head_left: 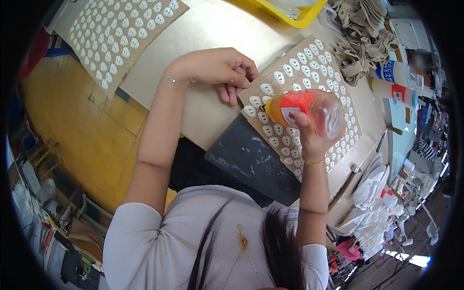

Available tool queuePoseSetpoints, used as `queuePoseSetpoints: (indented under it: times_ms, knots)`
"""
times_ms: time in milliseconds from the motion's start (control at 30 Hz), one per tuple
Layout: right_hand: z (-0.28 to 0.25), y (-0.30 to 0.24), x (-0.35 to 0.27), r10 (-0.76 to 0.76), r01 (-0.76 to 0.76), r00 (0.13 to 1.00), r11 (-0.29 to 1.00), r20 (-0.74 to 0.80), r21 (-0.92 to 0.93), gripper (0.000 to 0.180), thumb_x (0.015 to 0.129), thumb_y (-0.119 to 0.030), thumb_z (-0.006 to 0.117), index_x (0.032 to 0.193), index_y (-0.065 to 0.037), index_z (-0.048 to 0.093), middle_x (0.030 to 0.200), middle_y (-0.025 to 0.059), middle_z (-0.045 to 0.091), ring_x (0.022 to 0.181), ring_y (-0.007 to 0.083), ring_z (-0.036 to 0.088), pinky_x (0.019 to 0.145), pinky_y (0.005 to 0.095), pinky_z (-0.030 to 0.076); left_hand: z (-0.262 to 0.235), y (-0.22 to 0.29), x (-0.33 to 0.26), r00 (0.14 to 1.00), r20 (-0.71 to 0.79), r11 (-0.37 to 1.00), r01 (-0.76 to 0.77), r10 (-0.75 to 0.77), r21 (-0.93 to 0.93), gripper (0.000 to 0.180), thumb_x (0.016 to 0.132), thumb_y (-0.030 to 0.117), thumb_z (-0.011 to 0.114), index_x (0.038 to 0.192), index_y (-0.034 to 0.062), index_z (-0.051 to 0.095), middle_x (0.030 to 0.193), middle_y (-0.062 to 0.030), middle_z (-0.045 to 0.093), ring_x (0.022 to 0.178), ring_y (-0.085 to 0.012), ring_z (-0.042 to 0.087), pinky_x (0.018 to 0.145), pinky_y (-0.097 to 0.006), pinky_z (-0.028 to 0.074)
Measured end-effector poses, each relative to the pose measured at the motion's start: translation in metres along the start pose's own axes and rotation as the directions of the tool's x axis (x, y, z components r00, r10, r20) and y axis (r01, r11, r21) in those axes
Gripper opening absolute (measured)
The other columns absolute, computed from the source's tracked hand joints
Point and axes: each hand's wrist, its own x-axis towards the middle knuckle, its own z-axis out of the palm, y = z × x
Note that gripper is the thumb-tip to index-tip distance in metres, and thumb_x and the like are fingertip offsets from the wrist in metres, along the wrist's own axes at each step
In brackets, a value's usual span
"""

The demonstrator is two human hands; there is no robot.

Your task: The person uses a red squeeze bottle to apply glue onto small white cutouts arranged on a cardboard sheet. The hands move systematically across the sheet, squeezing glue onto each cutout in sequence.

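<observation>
Right hand (316, 146) closed round a clear plastic squeeze bottle with a red wrap and yellow nozzle end (297, 104); bottle tilted well over, base toward the right, nozzle angled down to the left. Bottle sits above the left part of a brown cardboard sheet (266, 78) set with rows of small white rounded pieces with dark holes (295, 64); nozzle tip near the pieces along the sheet's left edge, contact cannot be made out. Left hand (218, 67) bent at the wrist, fingers curled and narrow, thumb and fingertips at the sheet's left edge; cannot tell whether they pinch it. Sheet slants across the pale smooth tabletop (203, 29), its near side overlapping a scuffed dark grey flat board (251, 157). Second brown cardboard sheet with like white pieces (133, 60) at the table's far left. Yellow plastic tray (302, 21) beyond the nearer sheet, top edge of view. Beige-brown stacked curved cutouts (355, 58) heaped at upper right; just past them, a bottle with a blue-and-white label (390, 71).
</observation>
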Motion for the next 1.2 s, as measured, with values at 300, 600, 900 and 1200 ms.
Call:
queuePoseSetpoints:
  times_ms: [300,600,900,1200]
  knots:
    - [0.011,-0.001,-0.009,-0.016,0.009,0.995,0.997,0.096,0.074,0.051,0.064,-0.030,0.083,0.095,0.002,0.059,0.088,0.0093,0.062,0.083,0.0217,0.063,0.074,0.0312,0.051,0.000,0.001,-0.002,1.000,-0.011,1.000,-0.005,0.005,0.005,0.027,0.087,0.008,0.053,0.110,-0.0064,0.054,0.070,-0.0072,0.062,0.060,-0.0156,0.066,0.052,-0.022,0.054]
    - [0.013,-0.007,0.010,-0.045,0.063,0.991,0.988,-0.123,0.140,0.052,0.059,-0.027,0.087,0.096,0.000,0.062,0.088,0.0061,0.064,0.076,0.0140,0.061,0.070,0.0266,0.050,0.001,0.001,-0.001,1.000,-0.021,1.000,-0.007,0.007,-0.006,0.027,0.087,0.007,0.053,0.110,-0.0072,0.053,0.070,-0.0074,0.061,0.059,-0.0148,0.066,0.052,-0.021,0.054]
    - [-0.002,0.006,0.015,0.080,-0.056,0.989,0.980,-0.121,0.193,0.046,0.064,-0.025,0.085,0.095,0.000,0.061,0.083,0.0037,0.063,0.073,0.0121,0.059,0.069,0.0266,0.049,0.000,0.003,0.000,1.000,-0.017,0.999,-0.015,0.016,0.044,0.026,0.088,0.006,0.053,0.110,-0.0084,0.052,0.070,-0.0060,0.060,0.059,-0.0129,0.065,0.051,-0.020,0.053]
    - [0.001,0.002,0.022,0.023,-0.022,0.998,0.999,-0.063,0.027,0.042,0.064,-0.027,0.084,0.089,-0.001,0.063,0.079,0.0041,0.065,0.068,0.0124,0.061,0.064,0.0249,0.049,0.001,0.002,0.000,1.000,-0.014,0.999,-0.021,0.022,0.039,0.025,0.088,0.006,0.053,0.108,-0.0081,0.052,0.068,-0.0040,0.058,0.061,-0.0122,0.065,0.051,-0.019,0.053]
